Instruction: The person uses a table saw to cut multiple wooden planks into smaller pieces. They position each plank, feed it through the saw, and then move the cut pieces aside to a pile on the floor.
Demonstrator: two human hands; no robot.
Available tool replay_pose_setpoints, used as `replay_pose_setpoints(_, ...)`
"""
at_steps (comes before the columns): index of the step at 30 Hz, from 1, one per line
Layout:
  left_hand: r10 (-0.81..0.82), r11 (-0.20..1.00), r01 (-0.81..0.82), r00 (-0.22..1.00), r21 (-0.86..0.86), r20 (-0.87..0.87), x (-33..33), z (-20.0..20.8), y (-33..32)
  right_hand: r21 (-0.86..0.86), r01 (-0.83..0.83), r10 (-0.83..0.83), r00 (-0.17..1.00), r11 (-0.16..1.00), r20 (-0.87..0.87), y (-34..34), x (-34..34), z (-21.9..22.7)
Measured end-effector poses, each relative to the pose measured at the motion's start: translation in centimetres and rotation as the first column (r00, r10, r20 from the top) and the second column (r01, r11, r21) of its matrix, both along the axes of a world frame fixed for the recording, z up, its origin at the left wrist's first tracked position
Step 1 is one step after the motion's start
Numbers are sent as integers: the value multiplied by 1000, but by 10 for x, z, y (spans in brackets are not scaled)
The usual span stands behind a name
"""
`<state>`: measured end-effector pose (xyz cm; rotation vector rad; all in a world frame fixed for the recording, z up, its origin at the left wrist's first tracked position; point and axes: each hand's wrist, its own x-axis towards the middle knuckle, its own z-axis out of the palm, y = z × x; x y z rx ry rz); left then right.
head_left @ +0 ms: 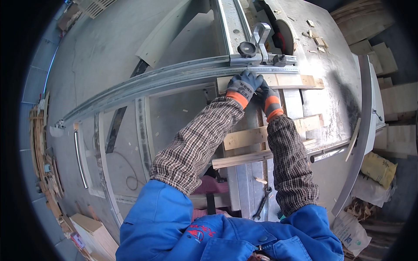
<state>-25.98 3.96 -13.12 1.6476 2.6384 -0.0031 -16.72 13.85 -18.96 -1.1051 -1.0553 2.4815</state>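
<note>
My left hand (244, 88), in a grey glove with an orange cuff, grips a pale wooden board (296, 81) that lies along the metal fence (187, 72). Close beside it, my right hand (269, 98) wears a matching glove and has its fingers bent down at the same board; its fingertips are partly hidden. Nearer to me lie a second wooden strip (246, 138), passing under my right forearm, and a third one (239, 160). Just beyond my hands, a metal stop (261, 37) with a round black knob (247, 49) sits on the fence.
A metal machine table (322, 65) spreads to the right, with wood offcuts (318, 41) at its far side. A wrench (263, 203) lies close to my body. Metal frame bars (143, 126) stand at left. Wood stacks (402, 100) and a yellow sack (378, 169) are at right.
</note>
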Motion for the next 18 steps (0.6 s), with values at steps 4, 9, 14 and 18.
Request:
replay_pose_setpoints(4,-9,1000,10,999,20,-40,2,-1,4,48,51,-49,998,998,-44,6,0,-14)
replay_pose_setpoints(9,57,997,-58,998,46,20,1,-5,16,438,-312,49,856,843,515,32,13,1)
replay_pose_setpoints(14,288,939,-319,934,131,212,-16,-46,20,331,-233,116,934,915,338,28,15,21)
replay_pose_setpoints(18,319,935,-352,895,53,312,1,-20,32,368,-179,33,929,913,369,45,25,-5)
